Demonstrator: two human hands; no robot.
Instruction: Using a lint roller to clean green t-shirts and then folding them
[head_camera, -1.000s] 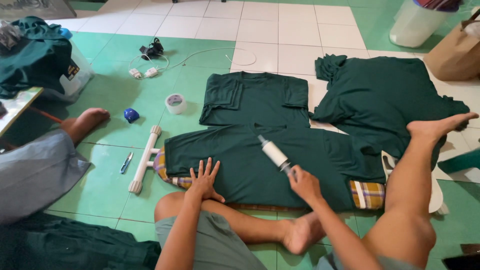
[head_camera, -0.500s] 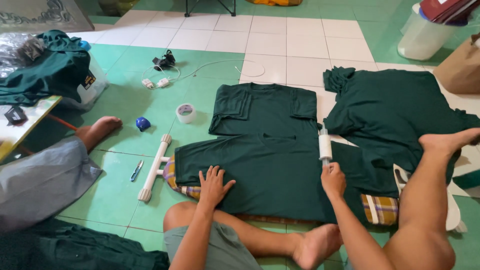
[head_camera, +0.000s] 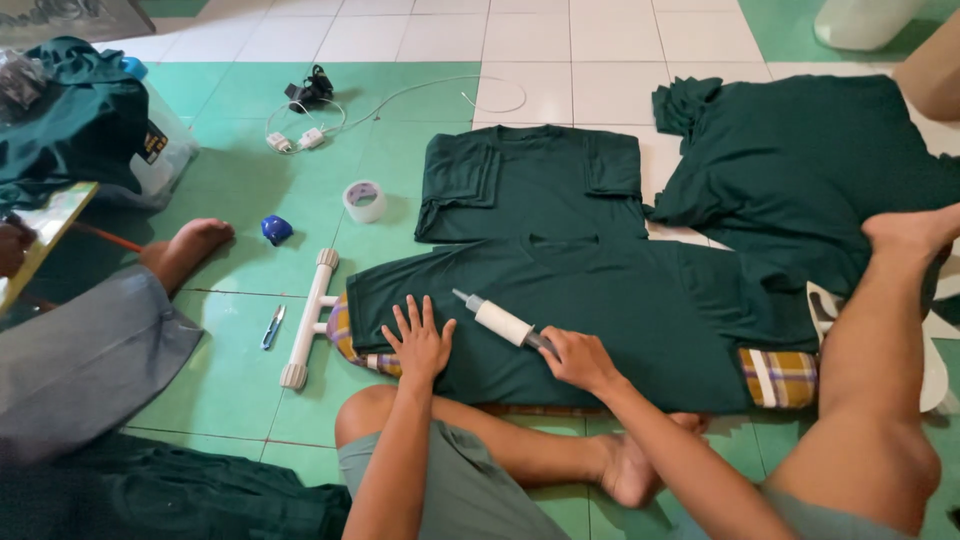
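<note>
A dark green shirt (head_camera: 620, 310) lies spread flat over a plaid-covered board (head_camera: 780, 377) on the tiled floor. My left hand (head_camera: 420, 342) presses flat on the shirt's lower left part, fingers spread. My right hand (head_camera: 578, 358) grips the handle of a white lint roller (head_camera: 502, 322), whose head rests on the shirt just right of my left hand, pointing up and left. My crossed legs sit right below the board.
A folded green shirt (head_camera: 530, 180) and a heap of green shirts (head_camera: 800, 170) lie beyond. A white pipe frame (head_camera: 308, 318), small snips (head_camera: 272, 326), tape roll (head_camera: 364, 200), blue object (head_camera: 276, 230) and charger cable (head_camera: 300, 130) lie left. Another person's foot (head_camera: 185, 250) is at left.
My right hand has carried the lint roller leftward across the shirt, from the right part to beside my left hand. The left hand stays pressed on the fabric.
</note>
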